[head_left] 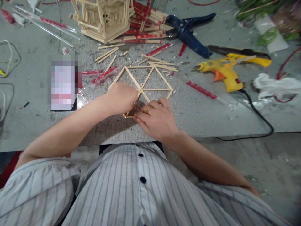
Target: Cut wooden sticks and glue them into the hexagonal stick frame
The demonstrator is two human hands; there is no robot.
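Note:
A flat hexagonal frame of thin wooden sticks [156, 89], with spokes meeting at its centre, lies on the grey table in front of me. My left hand [123, 98] is closed over the frame's left side, its fingertips pointing down near the lower edge. What those fingers pinch is hidden beneath the hand. My right hand [156, 117], with a gold ring on one finger, rests over the lower right part. Its thumb and fingertips are closed on the bottom stick of the frame, close to the left fingertips.
A taller wooden-stick structure [103, 20] stands at the back beside chopsticks in red wrappers [145, 36]. Dark blue cutters [188, 34], a yellow glue gun [222, 72] with a black cord and a yellow-handled knife [256, 56] lie right. A blurred phone [63, 84] lies left.

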